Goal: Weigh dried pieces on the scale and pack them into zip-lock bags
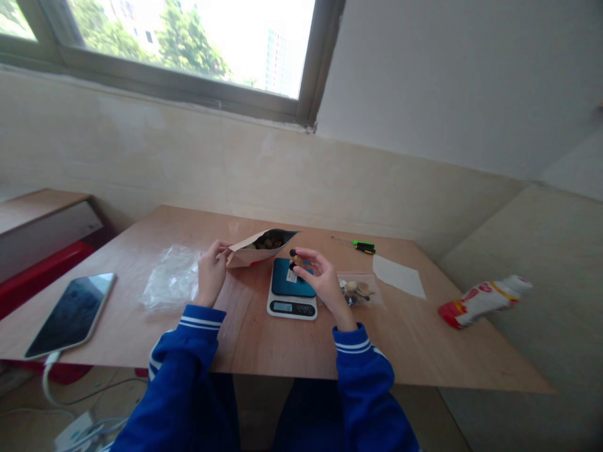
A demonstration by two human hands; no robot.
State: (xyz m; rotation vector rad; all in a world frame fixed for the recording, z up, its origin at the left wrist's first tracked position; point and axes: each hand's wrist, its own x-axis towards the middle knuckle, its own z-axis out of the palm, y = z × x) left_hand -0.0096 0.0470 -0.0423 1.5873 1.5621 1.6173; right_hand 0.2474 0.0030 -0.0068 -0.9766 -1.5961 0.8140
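holding open kraft pouch [254, 248] of brown pieces, left hand [211, 271]; right hand [320, 276] pinching piece [294, 258] over scale [293, 289].

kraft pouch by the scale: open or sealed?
Open. The pouch lies on its side with its mouth gaping, brown pieces visible inside; the left hand holds its edge beside the scale.

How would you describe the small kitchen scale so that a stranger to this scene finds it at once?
Start at the wooden table under the window. Near its front edge sits the scale, between the brown paper pouch and a clear bag of small pieces. Only it has a white body, teal platform and display.
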